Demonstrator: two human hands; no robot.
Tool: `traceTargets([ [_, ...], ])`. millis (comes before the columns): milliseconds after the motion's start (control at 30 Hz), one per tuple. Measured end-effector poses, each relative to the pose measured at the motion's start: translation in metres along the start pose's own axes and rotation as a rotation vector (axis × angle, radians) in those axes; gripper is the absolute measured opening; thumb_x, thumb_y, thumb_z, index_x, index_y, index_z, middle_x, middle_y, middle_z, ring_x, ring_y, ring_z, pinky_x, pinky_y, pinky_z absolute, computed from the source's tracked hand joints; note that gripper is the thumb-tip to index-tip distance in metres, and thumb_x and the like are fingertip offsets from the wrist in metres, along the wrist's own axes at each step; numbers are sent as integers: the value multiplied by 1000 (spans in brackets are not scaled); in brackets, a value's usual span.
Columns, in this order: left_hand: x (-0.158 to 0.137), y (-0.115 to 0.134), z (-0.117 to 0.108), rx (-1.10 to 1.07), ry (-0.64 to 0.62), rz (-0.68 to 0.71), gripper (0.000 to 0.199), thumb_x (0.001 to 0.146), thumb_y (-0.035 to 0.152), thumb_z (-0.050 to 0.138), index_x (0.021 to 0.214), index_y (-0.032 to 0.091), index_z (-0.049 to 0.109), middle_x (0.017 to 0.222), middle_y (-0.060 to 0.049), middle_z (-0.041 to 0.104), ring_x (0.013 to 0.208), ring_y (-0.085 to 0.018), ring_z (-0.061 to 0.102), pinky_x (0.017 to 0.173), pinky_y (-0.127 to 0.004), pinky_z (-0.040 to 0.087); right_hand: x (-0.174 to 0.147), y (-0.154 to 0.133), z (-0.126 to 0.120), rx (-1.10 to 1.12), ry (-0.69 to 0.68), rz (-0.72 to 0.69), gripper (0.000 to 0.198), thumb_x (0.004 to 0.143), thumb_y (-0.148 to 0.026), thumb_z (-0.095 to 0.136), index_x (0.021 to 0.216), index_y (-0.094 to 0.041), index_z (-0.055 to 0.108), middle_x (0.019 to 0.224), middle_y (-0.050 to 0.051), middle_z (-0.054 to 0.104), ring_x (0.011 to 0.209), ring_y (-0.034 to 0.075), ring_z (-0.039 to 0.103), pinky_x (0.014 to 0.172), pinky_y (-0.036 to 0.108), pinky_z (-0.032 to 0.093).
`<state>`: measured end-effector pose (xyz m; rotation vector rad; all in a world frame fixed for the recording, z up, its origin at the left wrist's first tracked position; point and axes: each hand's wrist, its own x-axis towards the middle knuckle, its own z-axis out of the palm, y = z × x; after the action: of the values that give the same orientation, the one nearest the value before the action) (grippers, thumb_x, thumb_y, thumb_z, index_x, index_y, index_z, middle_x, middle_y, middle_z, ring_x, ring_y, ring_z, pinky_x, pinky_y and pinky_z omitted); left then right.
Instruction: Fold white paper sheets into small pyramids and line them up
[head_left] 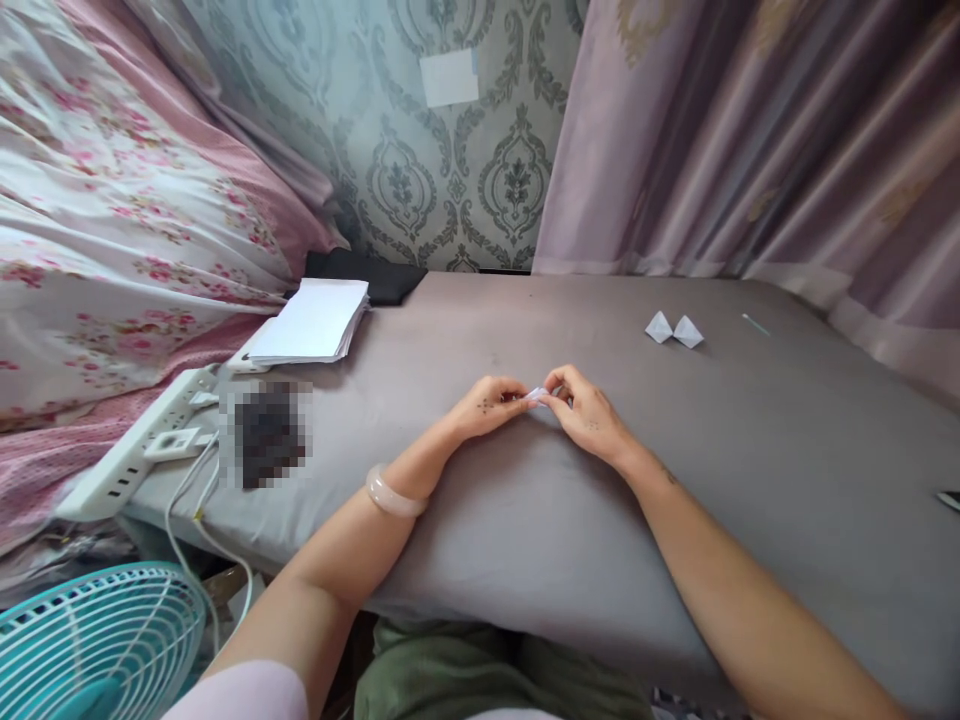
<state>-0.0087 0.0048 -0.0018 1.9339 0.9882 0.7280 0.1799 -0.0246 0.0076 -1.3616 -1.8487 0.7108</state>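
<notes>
Between the fingertips of both hands is a small piece of folded white paper (pixel 537 395), mostly covered by the fingers. My left hand (pixel 491 405) pinches its left end, and a pale bangle circles that wrist. From the other side my right hand (pixel 587 410) pinches the right end with thumb and fingers. The hands are close together, low over the grey-covered table (pixel 525 520). Farther back on the right stand two pointed folded paper shapes (pixel 674 330), side by side. The exact folds of the held paper are too small to make out.
A stack of white paper (pixel 311 318) lies at the back left beside a black flat item (pixel 397 282). A power strip (pixel 139 445) with cables runs along the left edge. A teal fan (pixel 101 640) stands at lower left. A thin stick (pixel 756 324) lies at right.
</notes>
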Motion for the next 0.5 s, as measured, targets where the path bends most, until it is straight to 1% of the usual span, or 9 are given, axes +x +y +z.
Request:
traceTargets([
  [100, -2, 7, -1, -108, 32, -34, 42, 78, 52, 61, 79, 10, 67, 58, 4, 43, 55, -7, 33, 51, -22, 25, 4, 1, -5, 214, 47, 31, 27, 79, -45, 61, 90, -22, 53, 79, 0, 62, 60, 12, 51, 61, 27, 41],
  [167, -4, 13, -2, -206, 61, -61, 42, 77, 53, 62, 77, 10, 65, 59, 4, 43, 55, -7, 33, 52, -22, 23, 5, 0, -11, 345, 76, 92, 34, 80, -52, 59, 94, -21, 57, 84, 3, 64, 62, 12, 51, 61, 27, 41],
  [200, -5, 16, -3, -255, 72, -73, 42, 76, 52, 64, 77, 11, 64, 60, 3, 44, 56, -7, 34, 52, -22, 23, 6, -1, -15, 378, 60, 133, 38, 81, -55, 56, 95, -20, 60, 85, 4, 65, 62, 12, 50, 60, 27, 41],
  [300, -6, 21, -6, -335, 89, -102, 40, 73, 51, 68, 76, 11, 62, 62, 3, 45, 57, -7, 35, 53, -22, 23, 3, -8, -24, 365, -84, 226, 50, 81, -65, 49, 87, -18, 66, 81, 4, 64, 60, 11, 47, 58, 27, 38],
  [367, -7, 23, -6, -338, 85, -120, 39, 72, 50, 69, 74, 11, 61, 61, 4, 44, 56, -6, 34, 52, -22, 21, 0, -12, -24, 322, -173, 236, 52, 79, -66, 51, 82, -17, 67, 78, 4, 63, 60, 11, 47, 59, 27, 38],
  [433, -7, 25, -6, -328, 72, -132, 38, 71, 49, 70, 72, 12, 59, 60, 4, 43, 55, -6, 33, 52, -23, 20, -2, -16, -22, 291, -206, 217, 49, 76, -65, 56, 80, -17, 67, 75, 2, 62, 62, 11, 47, 62, 27, 37],
  [500, -8, 27, -5, -320, 52, -134, 38, 72, 48, 69, 71, 12, 57, 59, 4, 42, 55, -6, 33, 52, -23, 21, -4, -17, -17, 278, -204, 198, 46, 74, -63, 60, 77, -17, 65, 72, 1, 59, 62, 11, 46, 62, 27, 37],
])
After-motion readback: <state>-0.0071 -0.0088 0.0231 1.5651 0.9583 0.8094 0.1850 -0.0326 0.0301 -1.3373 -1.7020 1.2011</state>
